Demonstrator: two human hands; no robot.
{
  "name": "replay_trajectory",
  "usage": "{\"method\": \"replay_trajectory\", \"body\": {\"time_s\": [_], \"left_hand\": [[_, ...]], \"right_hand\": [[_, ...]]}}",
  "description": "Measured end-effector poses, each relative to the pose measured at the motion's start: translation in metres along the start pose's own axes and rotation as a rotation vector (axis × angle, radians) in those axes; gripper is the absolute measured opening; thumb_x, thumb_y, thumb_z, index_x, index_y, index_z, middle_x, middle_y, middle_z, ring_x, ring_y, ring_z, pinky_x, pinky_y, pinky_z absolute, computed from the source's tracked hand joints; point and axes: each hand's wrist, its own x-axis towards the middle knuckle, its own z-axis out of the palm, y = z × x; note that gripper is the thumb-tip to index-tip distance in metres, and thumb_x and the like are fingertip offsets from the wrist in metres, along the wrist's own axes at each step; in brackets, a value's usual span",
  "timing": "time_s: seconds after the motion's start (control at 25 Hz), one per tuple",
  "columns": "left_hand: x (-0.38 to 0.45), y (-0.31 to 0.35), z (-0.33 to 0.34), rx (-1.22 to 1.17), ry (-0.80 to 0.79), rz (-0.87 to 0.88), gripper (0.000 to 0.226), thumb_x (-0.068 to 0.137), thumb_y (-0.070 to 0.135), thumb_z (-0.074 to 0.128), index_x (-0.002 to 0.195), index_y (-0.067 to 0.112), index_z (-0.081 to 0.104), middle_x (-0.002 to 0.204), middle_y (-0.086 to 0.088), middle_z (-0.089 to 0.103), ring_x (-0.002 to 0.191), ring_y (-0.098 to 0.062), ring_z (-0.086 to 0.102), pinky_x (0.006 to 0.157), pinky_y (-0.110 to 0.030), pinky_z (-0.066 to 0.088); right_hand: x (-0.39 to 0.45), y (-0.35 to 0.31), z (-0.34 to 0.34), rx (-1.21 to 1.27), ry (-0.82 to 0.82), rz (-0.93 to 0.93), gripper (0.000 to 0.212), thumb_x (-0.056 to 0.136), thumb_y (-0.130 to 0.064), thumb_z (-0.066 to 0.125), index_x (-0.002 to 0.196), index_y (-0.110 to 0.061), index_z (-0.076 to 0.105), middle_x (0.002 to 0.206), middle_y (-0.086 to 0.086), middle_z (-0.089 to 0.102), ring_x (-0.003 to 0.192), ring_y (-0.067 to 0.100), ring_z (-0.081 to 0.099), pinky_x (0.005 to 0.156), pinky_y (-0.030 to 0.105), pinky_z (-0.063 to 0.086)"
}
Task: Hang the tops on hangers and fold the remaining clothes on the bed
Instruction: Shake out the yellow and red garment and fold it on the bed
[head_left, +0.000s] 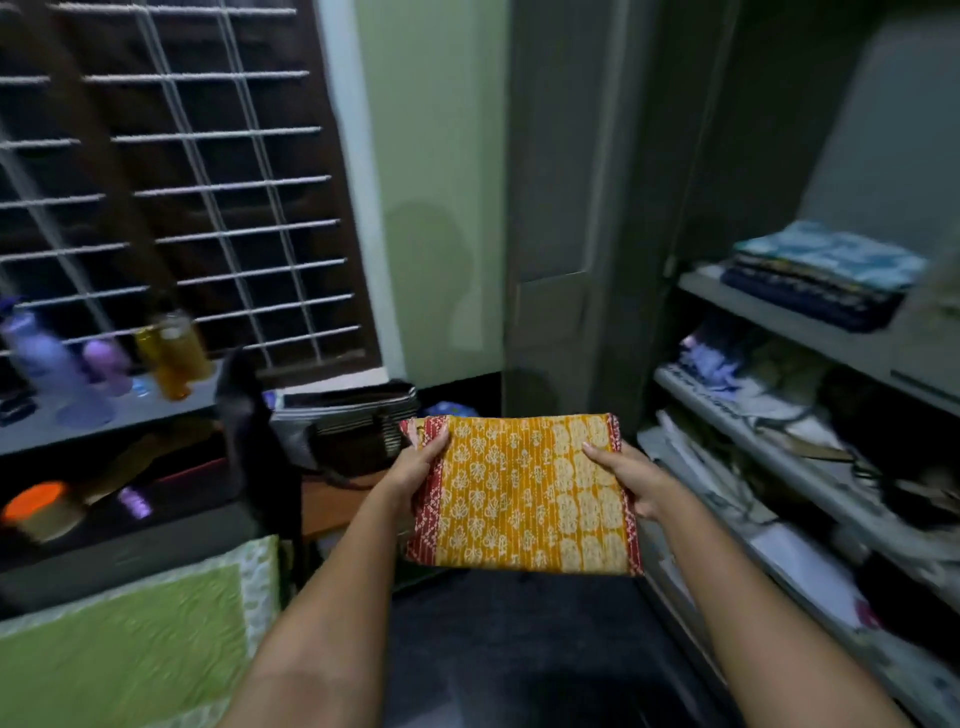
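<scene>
Head view: left hand (415, 475) and right hand (631, 480) each grip a side edge of the folded yellow garment (524, 493), thumbs on top, fingers under. Two-sided hold likely keeps the fold flat and square. Garment is in the air over the floor, off the bed (130, 639) at near left. Wardrobe shelves (769, 312) beyond right already carry folded stacks (826, 273), probably the destination.
</scene>
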Motion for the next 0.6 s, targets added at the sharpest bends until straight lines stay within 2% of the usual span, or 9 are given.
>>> {"method": "replay_trajectory", "body": {"time_s": [0.08, 0.16, 0.24, 0.32, 0.44, 0.6], "left_hand": [[0.06, 0.024, 0.037, 0.069, -0.122, 0.007, 0.044, 0.09, 0.045, 0.06, 0.115, 0.009, 0.055, 0.096, -0.015, 0.071, 0.082, -0.031, 0.069, 0.071, -0.038, 0.056], [0.119, 0.049, 0.074, 0.157, -0.198, 0.075, 0.045, 0.09, 0.043, 0.06, 0.12, 0.01, 0.051, 0.104, -0.017, 0.068, 0.088, -0.032, 0.068, 0.077, -0.045, 0.057], [0.164, 0.075, 0.117, 0.243, -0.27, 0.16, 0.049, 0.092, 0.038, 0.059, 0.127, 0.007, 0.046, 0.111, -0.017, 0.065, 0.095, -0.033, 0.066, 0.089, -0.051, 0.053], [0.197, 0.096, 0.166, 0.314, -0.326, 0.2, 0.049, 0.094, 0.035, 0.056, 0.132, 0.008, 0.039, 0.118, -0.014, 0.061, 0.102, -0.031, 0.063, 0.096, -0.05, 0.048], [0.234, 0.113, 0.229, 0.446, -0.32, 0.257, 0.064, 0.094, 0.035, 0.055, 0.145, 0.015, 0.021, 0.129, -0.01, 0.052, 0.114, -0.033, 0.055, 0.102, -0.05, 0.042], [0.284, 0.144, 0.313, 0.496, -0.437, 0.371, 0.062, 0.095, 0.032, 0.055, 0.147, 0.02, 0.025, 0.133, -0.011, 0.053, 0.113, -0.029, 0.057, 0.1, -0.05, 0.045]], "right_hand": [[0.019, -0.01, -0.034, 0.038, 0.123, -0.046, 0.038, 0.09, -0.022, 0.063, 0.125, -0.009, 0.053, 0.109, 0.017, 0.069, 0.099, 0.034, 0.067, 0.084, 0.051, 0.053], [0.031, -0.024, -0.062, 0.093, 0.255, -0.092, 0.029, 0.093, -0.019, 0.059, 0.121, -0.011, 0.054, 0.108, 0.016, 0.068, 0.098, 0.032, 0.067, 0.081, 0.047, 0.054], [0.041, -0.035, -0.09, 0.132, 0.381, -0.138, 0.026, 0.094, -0.02, 0.057, 0.118, -0.012, 0.054, 0.108, 0.015, 0.068, 0.098, 0.032, 0.067, 0.086, 0.051, 0.053], [0.049, -0.044, -0.116, 0.166, 0.534, -0.192, 0.025, 0.095, -0.02, 0.056, 0.118, -0.013, 0.054, 0.109, 0.013, 0.068, 0.098, 0.031, 0.067, 0.087, 0.052, 0.052], [0.059, -0.053, -0.152, 0.17, 0.742, -0.241, 0.019, 0.094, -0.019, 0.057, 0.113, -0.015, 0.058, 0.11, 0.011, 0.068, 0.1, 0.031, 0.066, 0.092, 0.054, 0.05], [0.079, -0.09, -0.216, 0.168, 0.914, -0.333, 0.008, 0.096, -0.016, 0.056, 0.1, -0.021, 0.06, 0.109, 0.012, 0.068, 0.1, 0.031, 0.065, 0.094, 0.052, 0.049]]}}
